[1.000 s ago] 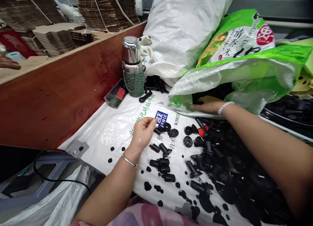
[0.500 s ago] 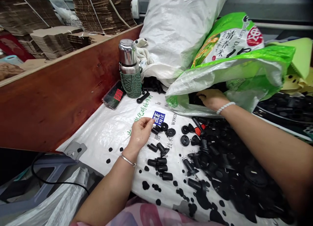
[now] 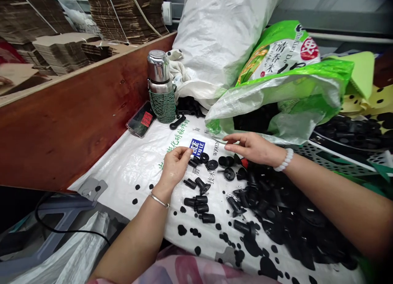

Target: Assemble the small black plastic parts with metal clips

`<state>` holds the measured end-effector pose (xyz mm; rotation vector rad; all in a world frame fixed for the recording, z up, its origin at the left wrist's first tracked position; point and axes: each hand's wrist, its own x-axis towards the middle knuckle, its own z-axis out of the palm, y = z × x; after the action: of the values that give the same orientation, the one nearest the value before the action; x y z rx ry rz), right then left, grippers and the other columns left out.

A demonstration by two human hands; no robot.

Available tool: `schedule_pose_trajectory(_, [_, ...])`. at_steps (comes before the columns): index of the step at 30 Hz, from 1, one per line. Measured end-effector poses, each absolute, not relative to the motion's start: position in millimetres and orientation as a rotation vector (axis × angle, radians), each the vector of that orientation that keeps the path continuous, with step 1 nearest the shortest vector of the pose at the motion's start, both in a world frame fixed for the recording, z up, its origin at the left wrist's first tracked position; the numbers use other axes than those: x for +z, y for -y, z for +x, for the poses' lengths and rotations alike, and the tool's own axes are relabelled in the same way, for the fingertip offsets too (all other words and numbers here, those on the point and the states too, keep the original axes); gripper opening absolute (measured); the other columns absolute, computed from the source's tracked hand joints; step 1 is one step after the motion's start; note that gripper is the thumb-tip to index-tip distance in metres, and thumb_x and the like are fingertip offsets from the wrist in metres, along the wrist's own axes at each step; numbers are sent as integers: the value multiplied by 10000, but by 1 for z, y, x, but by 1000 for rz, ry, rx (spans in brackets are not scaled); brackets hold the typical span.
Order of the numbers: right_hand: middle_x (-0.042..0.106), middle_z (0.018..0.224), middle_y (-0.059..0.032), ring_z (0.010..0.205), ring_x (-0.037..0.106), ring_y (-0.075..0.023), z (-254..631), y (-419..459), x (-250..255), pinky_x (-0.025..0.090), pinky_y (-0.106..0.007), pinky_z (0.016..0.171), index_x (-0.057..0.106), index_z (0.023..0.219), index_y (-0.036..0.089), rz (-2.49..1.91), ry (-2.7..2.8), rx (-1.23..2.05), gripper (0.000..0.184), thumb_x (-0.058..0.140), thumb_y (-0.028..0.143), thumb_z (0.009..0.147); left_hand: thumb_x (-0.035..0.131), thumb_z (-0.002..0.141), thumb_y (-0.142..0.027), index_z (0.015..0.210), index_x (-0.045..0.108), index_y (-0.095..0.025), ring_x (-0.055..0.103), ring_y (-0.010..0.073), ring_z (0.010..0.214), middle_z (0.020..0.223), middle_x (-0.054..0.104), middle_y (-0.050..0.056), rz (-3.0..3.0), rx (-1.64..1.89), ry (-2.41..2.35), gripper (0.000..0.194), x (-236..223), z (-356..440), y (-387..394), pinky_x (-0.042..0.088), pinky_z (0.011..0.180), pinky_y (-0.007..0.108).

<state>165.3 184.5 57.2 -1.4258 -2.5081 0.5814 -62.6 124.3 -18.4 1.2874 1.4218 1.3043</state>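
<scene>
My left hand point(image 3: 175, 165) is pinched closed over the white printed sheet, thumb against forefinger; whatever lies between the fingertips cannot be made out. Just beyond those fingertips are a small black round part point(image 3: 204, 157) and a ribbed black wheel point(image 3: 212, 165). My right hand point(image 3: 250, 147) hovers before the mouth of the green and white rice bag point(image 3: 307, 95), fingers extended and apart, nothing visible in them. Below it spreads a heap of black plastic parts point(image 3: 276, 210). Several black cylindrical pieces point(image 3: 201, 208) lie between the hands and my body.
A steel thermos point(image 3: 161, 87) in a green knitted sleeve and a phone point(image 3: 141, 119) stand and lie along the reddish wooden board point(image 3: 76, 112). A big white sack point(image 3: 221, 42) rises behind. Stacked cardboard point(image 3: 61, 50) sits past the board. A tray of black parts point(image 3: 353, 132) is at right.
My right hand has come out of the rice bag and moved left and toward me, its fingers now extended. My left hand keeps its pinch in nearly the same place. The view has shifted slightly.
</scene>
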Motion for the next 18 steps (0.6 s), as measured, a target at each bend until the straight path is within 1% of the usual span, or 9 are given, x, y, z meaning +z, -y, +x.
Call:
schedule_pose_trajectory(2, [696,923,-55,782,631,-208,176,-198,61,469,-300,694,659,1001,164,-1507,2431,440,384,470,440,810,536,798,-367,828,649,-133,599,135,658,764,661,47,1314,1294,-1437,261,-18,-63,-124,475,611,242])
schedule_pose_trajectory(4, [682,950,-118,851,616,-273,190,-214,69,444,-371,729,668,985,131,-1651,2344,218,392,454,415,819,524,806,-362,830,645,-130,595,134,642,749,658,45,1349,1283,-1456,262,-17,-63,-124,473,598,241])
schedule_pose_trajectory(6, [672,966,-147,894,597,-316,201,-227,78,426,-403,729,673,984,129,-1832,2316,-154,401,479,431,805,512,813,-348,829,641,-132,588,137,635,728,651,42,1396,1275,-1488,252,-16,-63,-124,472,602,248])
schedule_pose_trajectory(7, [665,981,-155,922,584,-326,204,-231,81,416,-406,740,674,985,129,-1854,2342,-297,399,497,434,798,509,814,-337,827,640,-135,585,142,642,728,649,43,1425,1272,-1510,241,-15,-62,-123,472,614,257])
schedule_pose_trajectory(9, [662,988,-151,945,573,-319,202,-231,83,407,-392,752,666,999,134,-1829,2414,-434,395,500,434,803,521,803,-303,832,641,-141,584,160,694,770,647,53,1501,1261,-1556,204,-12,-60,-122,471,670,289])
schedule_pose_trajectory(12, [666,965,-127,908,588,-271,181,-216,74,411,-355,741,636,1035,143,-1662,2601,-329,377,413,394,864,579,753,-249,893,646,-166,572,205,859,909,638,67,1640,1229,-1577,176,-9,-56,-119,436,820,354])
schedule_pose_trajectory(14, [672,952,-90,889,595,-233,163,-202,64,416,-315,735,633,1029,174,-1512,2767,-204,334,421,377,868,618,722,-245,977,634,-175,547,236,953,985,622,77,1796,1146,-1609,265,-9,-53,-117,389,897,394])
schedule_pose_trajectory(16, [673,950,-66,871,602,-208,146,-190,55,420,-284,721,633,1028,197,-1379,2912,-82,281,477,344,847,634,716,-276,1048,610,-163,532,259,988,1019,607,95,1974,985,-1701,351,-10,-51,-117,367,919,417])
schedule_pose_trajectory(18, [664,968,-55,870,606,-194,134,-181,49,420,-265,712,623,1060,218,-1261,3033,22,268,524,289,820,622,733,-322,1071,598,-152,537,265,973,1000,604,102,2099,812,-1801,379,-13,-51,-116,369,906,422])
